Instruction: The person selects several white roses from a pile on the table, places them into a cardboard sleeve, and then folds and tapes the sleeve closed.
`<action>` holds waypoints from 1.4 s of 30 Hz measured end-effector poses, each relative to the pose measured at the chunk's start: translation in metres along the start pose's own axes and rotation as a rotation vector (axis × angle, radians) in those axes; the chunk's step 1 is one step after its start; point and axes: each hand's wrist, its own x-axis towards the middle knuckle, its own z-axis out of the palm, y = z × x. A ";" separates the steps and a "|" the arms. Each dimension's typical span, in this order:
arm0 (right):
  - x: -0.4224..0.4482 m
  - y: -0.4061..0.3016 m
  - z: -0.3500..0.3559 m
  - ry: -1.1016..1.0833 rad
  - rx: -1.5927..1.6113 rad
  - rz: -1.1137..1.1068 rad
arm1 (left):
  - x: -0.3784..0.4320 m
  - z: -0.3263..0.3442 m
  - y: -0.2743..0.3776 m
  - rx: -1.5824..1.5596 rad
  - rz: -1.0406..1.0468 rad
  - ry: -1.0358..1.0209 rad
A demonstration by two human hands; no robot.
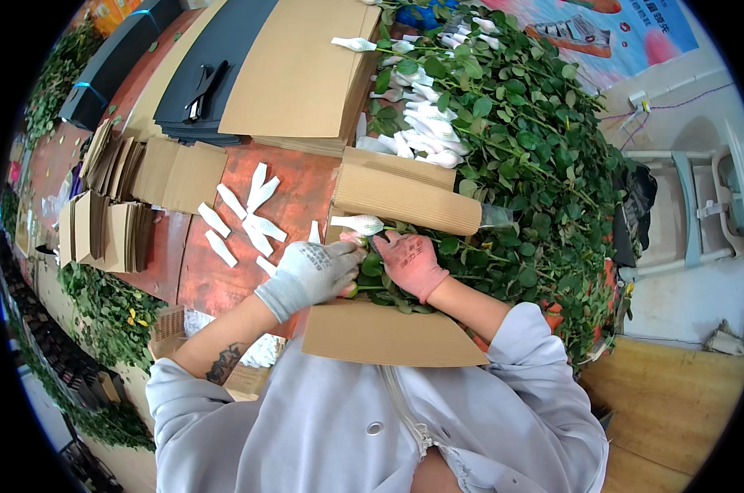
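My left hand (315,270), in a grey-white knit glove, lies with its fingers over pinkish rose heads (349,289). Its fingertips and part of the buds are hidden. My right hand (412,264), in a pink glove, curls around rose stems just below the heads, among green leaves (372,265). Just above both hands lies a rose head in a white foam net sleeve (357,224). The roses rest on a sheet of corrugated cardboard (390,336), whose near edge reaches my jacket. Beyond them lies a rolled cardboard wrap (409,192) with clear film at one end.
Loose white foam net sleeves (258,225) lie left on the red tabletop (196,280). Cardboard sheets (301,68) and dark sheets with a black stapler (204,92) are stacked behind. Small cardboard pieces (110,231) stand left. Sleeved roses (513,117) pile up right.
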 end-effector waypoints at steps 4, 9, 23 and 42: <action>0.003 -0.013 -0.037 -0.234 -0.024 -0.005 | 0.004 0.017 -0.007 0.048 0.050 0.029; -0.011 -0.024 -0.068 0.047 0.014 -0.008 | 0.001 0.013 -0.008 -0.011 0.033 -0.019; 0.012 0.012 0.033 0.327 0.096 0.042 | -0.003 0.021 -0.003 -0.084 -0.017 -0.045; 0.006 0.020 0.034 0.299 -0.109 -0.015 | 0.028 0.026 -0.060 0.204 -0.081 0.421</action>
